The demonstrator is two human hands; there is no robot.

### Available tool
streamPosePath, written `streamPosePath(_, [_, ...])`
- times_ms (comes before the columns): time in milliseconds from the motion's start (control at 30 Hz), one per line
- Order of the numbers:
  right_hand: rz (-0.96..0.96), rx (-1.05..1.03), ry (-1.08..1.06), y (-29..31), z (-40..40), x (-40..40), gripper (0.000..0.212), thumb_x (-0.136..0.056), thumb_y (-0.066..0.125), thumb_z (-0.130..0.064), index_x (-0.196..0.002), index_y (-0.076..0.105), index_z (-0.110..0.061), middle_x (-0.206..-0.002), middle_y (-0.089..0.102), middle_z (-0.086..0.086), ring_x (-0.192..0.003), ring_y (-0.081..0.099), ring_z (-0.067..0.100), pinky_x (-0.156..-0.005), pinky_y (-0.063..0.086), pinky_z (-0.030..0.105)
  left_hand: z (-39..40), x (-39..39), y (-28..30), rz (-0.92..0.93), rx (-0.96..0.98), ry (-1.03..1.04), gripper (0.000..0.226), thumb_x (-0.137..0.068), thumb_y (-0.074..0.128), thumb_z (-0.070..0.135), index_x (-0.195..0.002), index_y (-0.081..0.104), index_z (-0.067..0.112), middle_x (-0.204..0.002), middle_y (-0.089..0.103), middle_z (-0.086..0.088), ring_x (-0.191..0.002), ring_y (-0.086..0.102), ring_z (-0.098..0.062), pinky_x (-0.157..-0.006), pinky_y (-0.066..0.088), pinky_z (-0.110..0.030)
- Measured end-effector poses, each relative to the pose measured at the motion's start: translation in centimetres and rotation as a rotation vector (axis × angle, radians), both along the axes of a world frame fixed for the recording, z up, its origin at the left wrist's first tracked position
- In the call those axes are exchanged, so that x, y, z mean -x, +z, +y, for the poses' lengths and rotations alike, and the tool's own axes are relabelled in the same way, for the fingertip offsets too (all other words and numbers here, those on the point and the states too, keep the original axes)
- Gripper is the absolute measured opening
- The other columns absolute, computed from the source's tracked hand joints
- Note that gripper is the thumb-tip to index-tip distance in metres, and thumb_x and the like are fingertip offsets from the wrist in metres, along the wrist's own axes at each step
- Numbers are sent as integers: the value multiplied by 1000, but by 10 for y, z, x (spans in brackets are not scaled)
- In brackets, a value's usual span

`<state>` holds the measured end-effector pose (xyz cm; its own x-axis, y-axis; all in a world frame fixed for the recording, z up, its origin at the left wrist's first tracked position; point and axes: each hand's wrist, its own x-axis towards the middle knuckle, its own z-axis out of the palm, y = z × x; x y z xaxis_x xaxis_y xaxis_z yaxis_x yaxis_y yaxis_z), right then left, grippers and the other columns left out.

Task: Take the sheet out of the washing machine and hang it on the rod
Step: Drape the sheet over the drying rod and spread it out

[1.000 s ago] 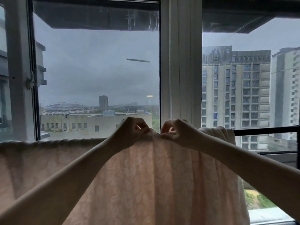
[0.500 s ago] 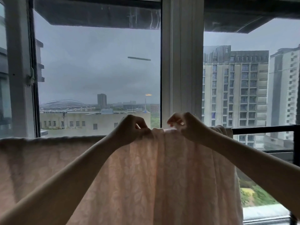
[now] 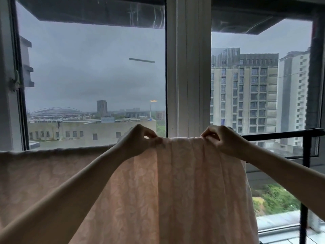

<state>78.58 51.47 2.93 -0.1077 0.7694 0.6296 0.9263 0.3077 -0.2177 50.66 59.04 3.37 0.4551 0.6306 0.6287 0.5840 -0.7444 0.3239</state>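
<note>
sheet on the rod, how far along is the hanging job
Nearly done. The pink patterned sheet is out of the machine and already draped over the black rod, spread flat on the left. In hand: the left hand and right hand each pinch its top edge, apart from one another. Left: the stretch below and beyond the right hand hangs in bunched folds, so it probably needs spreading toward the bare rod.

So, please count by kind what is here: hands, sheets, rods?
Hands: 2, left hand and right hand, both pinching the top edge of the sheet
Pink patterned sheets: 1
Black rods: 1
Total: 4
</note>
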Motion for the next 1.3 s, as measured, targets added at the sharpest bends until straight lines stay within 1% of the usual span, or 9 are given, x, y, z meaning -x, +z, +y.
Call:
streamPosePath(67, [-18, -54, -27, -2, 3, 0, 8, -92, 58, -15, -97, 64, -14, -88, 65, -3, -81, 59, 5, -72, 44, 11, -2, 0, 2, -28, 8, -35, 16, -82, 70, 42, -76, 76, 29, -72, 71, 14, -65, 62, 5, -74, 56, -34])
streamPosePath(133, [-70, -80, -68, -3, 7, 2, 6, -94, 55, -18, -92, 60, -16, -85, 61, -4, -82, 58, 9, -75, 47, 22, -4, -1, 3, -54, 33, -52, 14, -85, 71, 29, -81, 77, 17, -76, 72, 7, -60, 58, 5, -72, 53, -31])
streamPosePath(300, [-24, -56, -26, -5, 7, 13, 5, -93, 55, -29, -93, 54, -25, -90, 59, -10, -88, 57, 8, -83, 48, 34, -1, 4, 1, -100, 47, -2, 13, -87, 68, 22, -79, 74, 12, -85, 72, 0, -83, 65, -12, -82, 50, -32])
streamPosePath(400, [-149, -7, -38, -10, -2, 14, 30, -84, 57, -52, -108, 47, -37, -104, 56, -17, -96, 50, 3, -86, 40, 38, -3, 4, 2, -103, 46, 32, 16, -91, 62, 21, -76, 66, 18, -86, 68, -1, -89, 62, -16, -77, 44, -28])
streamPosePath(467, [-258, -13, -71, -13, -7, 10, 33, -83, 59, -43, -111, 44, -39, -105, 55, -18, -95, 46, 2, -87, 41, 41, -3, 3, 3, -126, 52, 35, 17, -93, 58, 21, -78, 64, 18, -88, 66, -2, -89, 61, -18, -73, 41, -27])
streamPosePath(600, [-229, -64, -29, -12, -7, 0, 24, -86, 56, -22, -106, 50, -32, -87, 49, -24, -85, 48, 1, -82, 47, 43, -3, 2, 3, -122, 60, 25, 16, -94, 57, 22, -80, 64, 18, -88, 66, -2, -89, 60, -17, -73, 41, -27])
streamPosePath(833, [-177, -141, 32, -18, 0, -5, 11, -91, 59, -31, -101, 56, -30, -87, 52, -25, -81, 45, -9, -82, 43, 35, 1, 5, 3, -111, 56, 34, 17, -94, 57, 21, -79, 64, 18, -86, 66, -2, -87, 61, -18, -72, 42, -28])
streamPosePath(1100, [-46, -111, 130, -12, -13, -15, 5, -88, 64, -22, -91, 60, -24, -87, 66, -11, -82, 62, -5, -71, 47, 8, -2, 0, 0, -135, 30, 26, 17, -93, 58, 20, -78, 64, 20, -84, 66, 1, -87, 61, -16, -79, 47, -33])
streamPosePath(1300, [-69, -153, -114, -12, -5, -49, 9, -97, 50, -28, -89, 49, -25, -68, 62, -5, -60, 61, 7, -58, 53, 31, -4, -4, 0, -65, 25, 110, 18, -93, 57, 27, -75, 60, 28, -86, 66, 4, -89, 62, -18, -85, 50, -41])
